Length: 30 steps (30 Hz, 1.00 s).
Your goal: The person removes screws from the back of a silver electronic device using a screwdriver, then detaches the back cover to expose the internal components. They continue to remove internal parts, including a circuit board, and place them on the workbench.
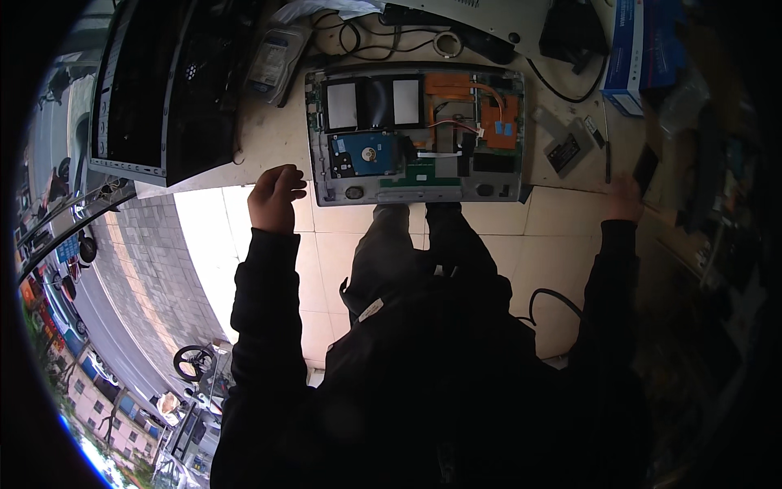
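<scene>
An opened laptop base (pixel 419 194) lies on the table in front of me, its inside facing up. In it show a blue hard drive (pixel 362 155), a green circuit board (pixel 419 173), copper-coloured heat parts (pixel 498 122) and thin cables. My left hand (pixel 275 200) hovers by the table's front edge, left of the laptop, fingers loosely bent and a little apart, with nothing seen in them. At the right, my right hand (pixel 624 200) is beside a thin dark screwdriver (pixel 608 159) and a dark flat piece (pixel 646 169). Its fingers are dim and blurred; any grip is hidden.
A black computer case (pixel 204 106) stands at the left, beside a boxed drive (pixel 273 61). Small dark parts (pixel 564 153) lie right of the laptop. Behind are black cables (pixel 366 41), a tape roll (pixel 447 45) and a blue-white box (pixel 627 65).
</scene>
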### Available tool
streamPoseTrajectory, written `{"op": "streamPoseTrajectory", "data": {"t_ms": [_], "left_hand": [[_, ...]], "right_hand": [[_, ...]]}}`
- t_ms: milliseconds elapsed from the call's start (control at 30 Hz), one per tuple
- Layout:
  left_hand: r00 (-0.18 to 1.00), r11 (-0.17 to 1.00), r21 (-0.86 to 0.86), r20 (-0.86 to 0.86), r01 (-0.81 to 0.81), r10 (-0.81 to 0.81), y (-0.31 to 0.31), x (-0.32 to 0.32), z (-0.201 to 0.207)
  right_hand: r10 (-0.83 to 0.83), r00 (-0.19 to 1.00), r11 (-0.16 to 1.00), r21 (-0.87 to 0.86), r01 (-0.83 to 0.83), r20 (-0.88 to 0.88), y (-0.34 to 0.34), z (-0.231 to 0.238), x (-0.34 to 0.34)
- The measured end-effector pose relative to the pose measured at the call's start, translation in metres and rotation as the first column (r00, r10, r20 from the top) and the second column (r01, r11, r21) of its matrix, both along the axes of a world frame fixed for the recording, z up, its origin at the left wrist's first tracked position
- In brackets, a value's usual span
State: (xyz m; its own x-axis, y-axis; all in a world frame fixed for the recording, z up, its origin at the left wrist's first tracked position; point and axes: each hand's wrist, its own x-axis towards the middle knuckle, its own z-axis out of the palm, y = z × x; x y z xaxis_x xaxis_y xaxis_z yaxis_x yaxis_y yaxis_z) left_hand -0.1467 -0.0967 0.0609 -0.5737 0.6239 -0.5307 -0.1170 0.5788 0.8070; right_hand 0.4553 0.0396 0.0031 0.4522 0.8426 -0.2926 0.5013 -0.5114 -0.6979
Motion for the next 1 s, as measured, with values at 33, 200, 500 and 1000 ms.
{"op": "streamPoseTrajectory", "data": {"t_ms": [33, 200, 500, 1000], "left_hand": [[1.000, 1.000, -0.009, 0.006, 0.001, -0.001, -0.003, -0.001, 0.000], [0.997, 0.998, -0.009, 0.024, 0.069, -0.069, -0.016, 0.002, -0.002], [0.993, 0.992, -0.030, 0.005, 0.120, -0.120, -0.001, 0.033, 0.020], [0.948, 0.952, 0.097, 0.112, 0.289, -0.299, 0.036, 0.144, 0.049]], "right_hand": [[-0.035, 0.965, 0.999, 0.020, 0.031, 0.259, -0.001, -0.012, 0.046], [-0.274, 0.710, 0.891, -0.107, 0.441, 0.648, 0.008, -0.022, 0.111], [-0.264, 0.905, 0.963, 0.043, 0.265, 0.333, 0.015, -0.038, 0.096], [-0.316, 0.941, 0.948, 0.001, 0.318, -0.121, -0.022, 0.018, 0.139]]}}
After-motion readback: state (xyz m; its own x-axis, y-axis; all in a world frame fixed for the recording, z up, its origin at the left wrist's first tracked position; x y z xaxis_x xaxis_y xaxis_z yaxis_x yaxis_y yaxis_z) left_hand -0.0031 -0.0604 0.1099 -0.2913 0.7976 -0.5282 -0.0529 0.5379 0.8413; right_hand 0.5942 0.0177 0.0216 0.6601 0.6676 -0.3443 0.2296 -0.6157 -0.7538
